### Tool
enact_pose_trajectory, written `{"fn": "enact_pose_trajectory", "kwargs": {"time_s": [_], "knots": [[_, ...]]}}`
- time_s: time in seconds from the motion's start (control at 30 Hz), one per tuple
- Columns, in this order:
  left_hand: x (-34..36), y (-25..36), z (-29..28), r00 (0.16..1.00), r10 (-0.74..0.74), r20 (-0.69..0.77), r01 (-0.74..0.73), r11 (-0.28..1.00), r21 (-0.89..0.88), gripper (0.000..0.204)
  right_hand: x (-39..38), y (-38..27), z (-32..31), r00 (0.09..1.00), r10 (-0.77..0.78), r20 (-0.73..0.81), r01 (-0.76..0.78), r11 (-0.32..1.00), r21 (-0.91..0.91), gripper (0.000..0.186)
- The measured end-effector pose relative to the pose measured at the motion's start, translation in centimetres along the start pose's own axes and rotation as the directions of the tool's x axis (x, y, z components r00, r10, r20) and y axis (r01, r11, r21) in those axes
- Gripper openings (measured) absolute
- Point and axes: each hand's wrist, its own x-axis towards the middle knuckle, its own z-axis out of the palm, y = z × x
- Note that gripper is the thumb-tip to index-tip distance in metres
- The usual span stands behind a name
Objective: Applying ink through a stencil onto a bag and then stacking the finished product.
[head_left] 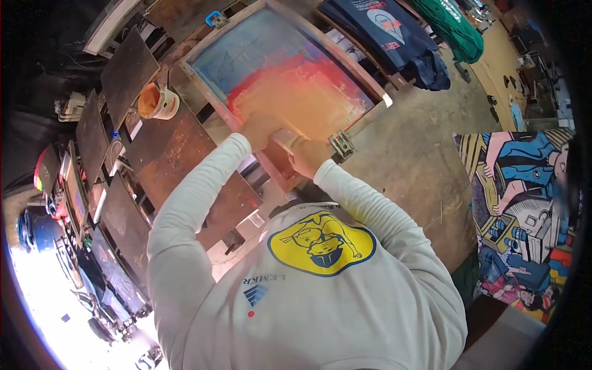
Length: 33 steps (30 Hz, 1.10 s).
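A wooden-framed printing screen [371, 88] lies slanting in front of me. Its mesh is blue-grey at the far end, with red and orange-tan ink [290, 92] spread over the nearer part. At the near end of the screen, a squeegee [284, 139] stands tilted between my hands. My left hand [260, 131] is closed round its left end, the fingers partly hidden and a little blurred. The squeegee's right end is gripped by my right hand [311, 155], fingers bent over it. Beside that hand a metal hinge clamp [342, 145] sits at the frame's near right corner.
An ink bucket [159, 103] with orange inside stands left of the screen on dark boards [179, 145]. Dark navy printed garments [388, 34] and a green one [453, 31] lie at the far right. A blue-handled tool [215, 19] is near the far left corner. A colourful painted panel [524, 216] stands right.
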Motion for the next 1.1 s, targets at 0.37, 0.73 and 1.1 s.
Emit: {"fn": "enact_pose_trajectory", "kwargs": {"time_s": [0.37, 0.73, 1.1], "knots": [[7.7, 0.2, -4.0, 0.99, 0.059, 0.127, -0.099, 0.937, 0.336, 0.04, 5.8, 6.7, -3.2, 0.995, -0.062, 0.08, 0.055, 0.995, 0.089, 0.042], [12.6, -3.2, -2.0, 0.875, -0.228, 0.427, 0.181, 0.972, 0.149, 0.037, 7.9, 7.9, -1.1, 0.989, 0.113, 0.09, -0.12, 0.99, 0.074, 0.05], [10.8, -6.1, -0.8, 0.961, -0.183, 0.207, 0.187, 0.982, -0.002, 0.05, 12.7, 8.3, -3.2, 0.984, -0.021, 0.178, 0.037, 0.996, -0.087, 0.06]]}}
